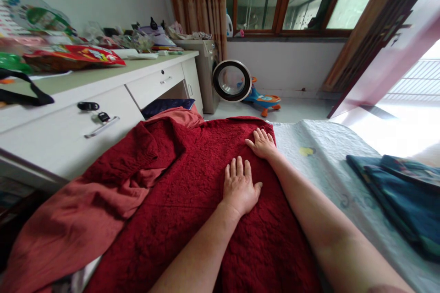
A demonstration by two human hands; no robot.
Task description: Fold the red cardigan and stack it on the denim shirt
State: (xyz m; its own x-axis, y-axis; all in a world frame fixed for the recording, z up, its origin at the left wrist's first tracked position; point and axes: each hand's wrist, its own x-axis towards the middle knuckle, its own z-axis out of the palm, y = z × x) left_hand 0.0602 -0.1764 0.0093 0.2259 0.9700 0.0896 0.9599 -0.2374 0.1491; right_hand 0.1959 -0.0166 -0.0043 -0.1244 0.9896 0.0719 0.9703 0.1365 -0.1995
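Note:
A dark red quilted cloth (192, 183), perhaps a garment or cover, lies spread over the bed. My left hand (239, 187) rests flat on its middle, fingers apart and pointing away from me. Farther off, my right hand (263, 143) lies flat near the cloth's far right corner, its fingers spread. Neither hand grips anything. On the left, part of the red cloth is bunched up and overlaps a paler red fabric (85, 219) that hangs over the bed's side.
Folded blue jeans (405, 197) lie on the light patterned bed sheet (323, 160) at right. A white desk (62, 132) piled with packets borders the left. Beyond stand a washing machine with its round door (232, 81) open and a blue ride-on toy (263, 100).

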